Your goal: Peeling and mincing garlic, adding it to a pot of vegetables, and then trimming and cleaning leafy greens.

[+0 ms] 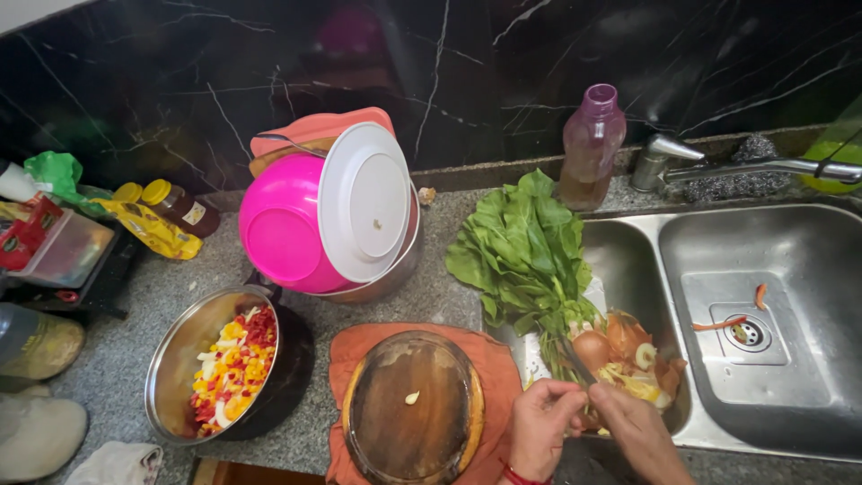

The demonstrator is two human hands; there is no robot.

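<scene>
Down at the near edge of the desk [153,296], the left hand [541,422] and the right hand [636,429] meet over a pile of onion peels [628,355]. Both hands are curled, fingers pinched together on something small; I cannot tell what it is. Just behind the hands lies a bunch of green leaves [525,247]. Left of the left hand sits a round wooden board [413,409] on an orange cloth [498,359]. Farther left is a steel bowl [184,346] of chopped peppers. Right of the right hand is the sink [790,269].
</scene>
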